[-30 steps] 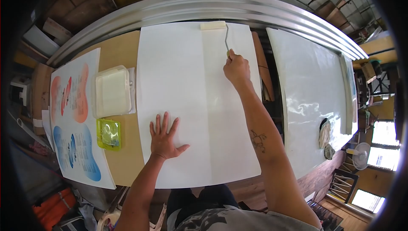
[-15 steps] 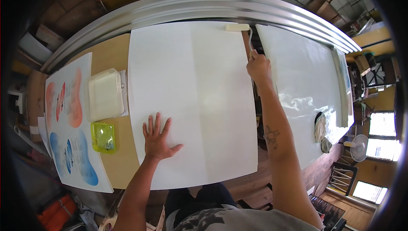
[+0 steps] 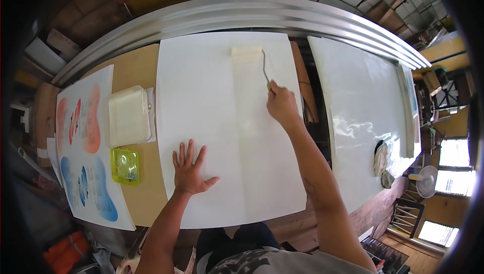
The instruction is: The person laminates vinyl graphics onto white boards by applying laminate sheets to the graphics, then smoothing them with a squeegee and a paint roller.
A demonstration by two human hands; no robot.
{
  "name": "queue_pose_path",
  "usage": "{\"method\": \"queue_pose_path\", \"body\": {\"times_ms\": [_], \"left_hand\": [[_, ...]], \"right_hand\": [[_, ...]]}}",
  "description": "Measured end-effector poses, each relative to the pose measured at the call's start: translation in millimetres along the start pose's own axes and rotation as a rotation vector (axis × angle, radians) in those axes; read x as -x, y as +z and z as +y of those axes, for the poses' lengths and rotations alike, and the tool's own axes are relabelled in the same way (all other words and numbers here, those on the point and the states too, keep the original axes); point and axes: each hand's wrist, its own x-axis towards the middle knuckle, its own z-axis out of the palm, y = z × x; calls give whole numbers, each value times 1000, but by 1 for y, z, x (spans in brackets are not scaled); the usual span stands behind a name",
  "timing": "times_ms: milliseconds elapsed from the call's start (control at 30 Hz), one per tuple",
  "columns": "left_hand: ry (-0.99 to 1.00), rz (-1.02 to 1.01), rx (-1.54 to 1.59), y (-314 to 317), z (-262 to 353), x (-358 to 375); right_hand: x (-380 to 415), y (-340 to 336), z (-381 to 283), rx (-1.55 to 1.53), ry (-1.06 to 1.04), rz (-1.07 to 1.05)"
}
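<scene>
A large white sheet [image 3: 201, 97] lies flat in front of me. My left hand [image 3: 192, 172] presses on its lower left part, palm down with the fingers spread. My right hand [image 3: 282, 104] is closed around the handle of a paint roller [image 3: 247, 51]. The roller's cream sleeve rests on the upper part of the sheet, right of the middle. A slightly darker, damp-looking band runs down the sheet below it. To the left stand a whitish plastic tray [image 3: 111, 123] and a small yellow-green tray [image 3: 115, 176] with clear contents.
A printed sheet with red and blue shapes [image 3: 83, 153] lies at far left, on brown board [image 3: 146, 193]. Shiny film covers a panel [image 3: 358, 108] at right, with a crumpled cloth [image 3: 380, 158] on it. Long metal profiles [image 3: 242, 12] run along the back.
The roller has moved left and slightly down from the sheet's top right edge, with my right hand following. My left hand keeps its place on the sheet. The view has shifted slightly.
</scene>
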Motion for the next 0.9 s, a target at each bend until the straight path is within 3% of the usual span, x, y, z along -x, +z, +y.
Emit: {"method": "queue_pose_path", "body": {"times_ms": [67, 167, 300, 600, 733, 900], "left_hand": [[10, 12, -7, 0, 0, -1], [-12, -22, 14, 0, 0, -1], [-10, -7, 17, -2, -2, -2], [-16, -30, 29, 0, -2, 0], [-28, -53, 29, -3, -2, 0], [-38, -82, 42, -6, -2, 0]], "right_hand": [[-29, 9, -18, 36, 1, 11], [-47, 0, -46, 21, 176, -95], [-33, 8, -25, 136, 36, -78], [-48, 0, -44, 55, 157, -64], [-8, 1, -12, 175, -25, -30], [123, -9, 28, 139, 83, -155]]}}
